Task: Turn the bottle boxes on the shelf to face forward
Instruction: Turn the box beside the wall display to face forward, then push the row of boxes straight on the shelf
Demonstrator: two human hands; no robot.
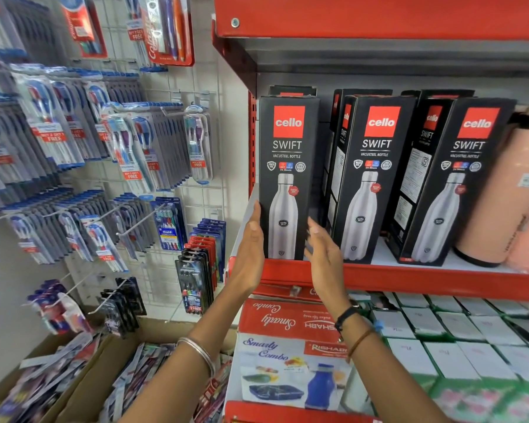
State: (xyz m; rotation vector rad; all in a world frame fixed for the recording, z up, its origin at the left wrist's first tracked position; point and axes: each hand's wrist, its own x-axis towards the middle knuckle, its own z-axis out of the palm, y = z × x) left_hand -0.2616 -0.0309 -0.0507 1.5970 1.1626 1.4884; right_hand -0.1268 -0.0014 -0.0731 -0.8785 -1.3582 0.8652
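Bottle boxes: leftmost box (287,178), centre frame, squared forward between left hand (251,248) flat on its side and unclenched right hand (324,254). Middle box (370,181) and right box (452,184), 3 o'clock, sit angled.

Three front bottle boxes (289,175) (376,178) (458,184); two hands (249,251) (326,261); one peach flask (501,193).

Bright, even lighting; soft shadow above both hands under the upper shelf (379,16); wide-angle bowing, blurred edges.
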